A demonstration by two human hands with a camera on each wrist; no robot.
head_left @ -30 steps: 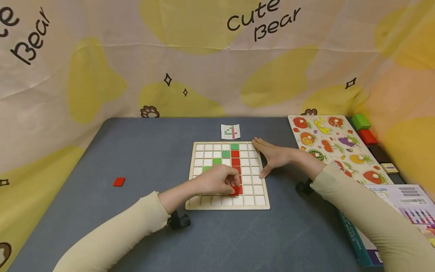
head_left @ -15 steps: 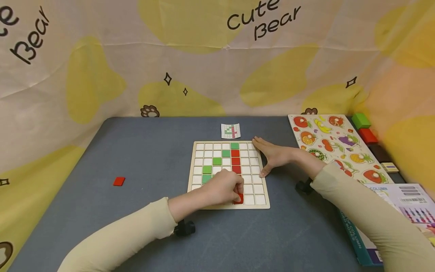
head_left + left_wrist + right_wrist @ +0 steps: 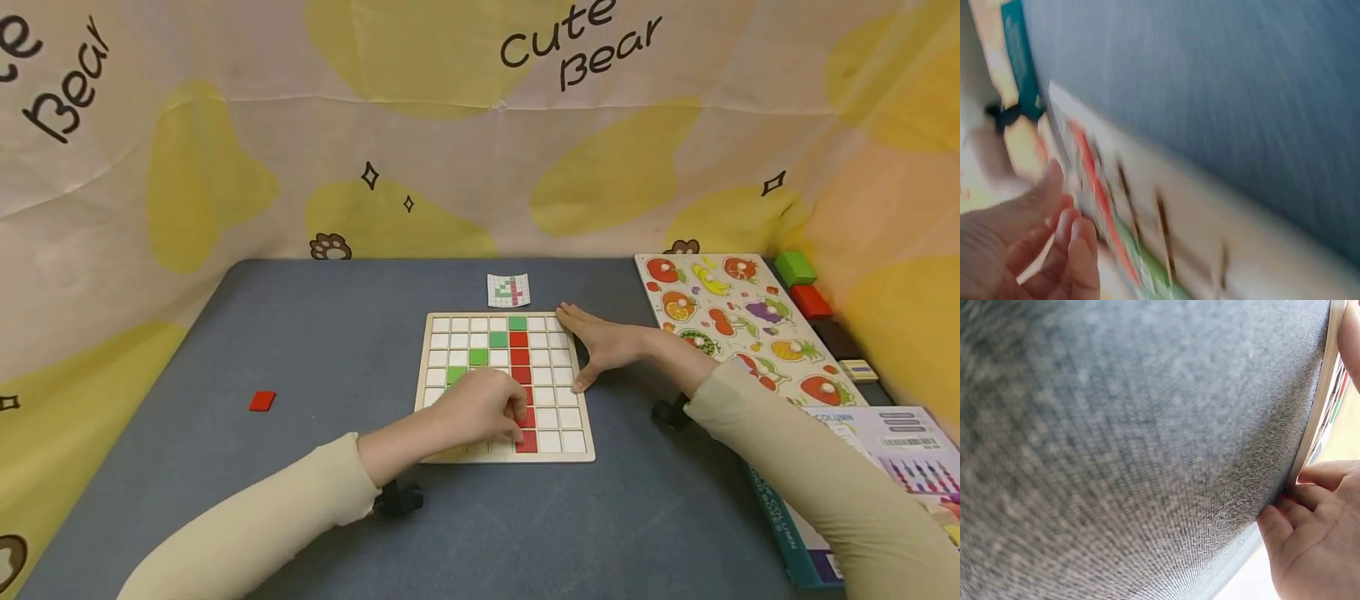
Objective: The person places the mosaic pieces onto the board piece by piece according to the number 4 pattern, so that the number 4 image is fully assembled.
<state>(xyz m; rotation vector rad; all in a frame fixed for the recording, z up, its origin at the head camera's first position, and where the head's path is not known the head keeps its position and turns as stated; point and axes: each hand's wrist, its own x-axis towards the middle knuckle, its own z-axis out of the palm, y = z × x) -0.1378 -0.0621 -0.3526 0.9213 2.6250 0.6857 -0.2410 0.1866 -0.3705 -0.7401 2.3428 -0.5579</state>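
A pale wooden grid board (image 3: 555,457) lies on the dark table. Green tiles (image 3: 478,357) step diagonally across its squares, and a column of red tiles (image 3: 519,357) runs down to the bottom row. Over the lower board, my left hand (image 3: 483,408) has loosely bent fingers beside the lowest red tile (image 3: 527,442), hiding several squares. The blurred left wrist view shows no tile in that hand (image 3: 1041,244). Along the board's right edge my right hand (image 3: 603,343) rests with thumb and fingers spread; in the right wrist view its fingertips touch the wooden edge (image 3: 1316,419).
Behind the board lies a small pattern card (image 3: 508,291). One loose red tile (image 3: 262,401) is on the table at left. At right are a fruit-picture board (image 3: 723,321), green and red blocks (image 3: 797,268), and a box (image 3: 776,521) partly under the right forearm.
The left hand brought a red tile down the column to the bottom row, let go of it there, and drew slightly up and left. My right hand stayed at the board's edge.
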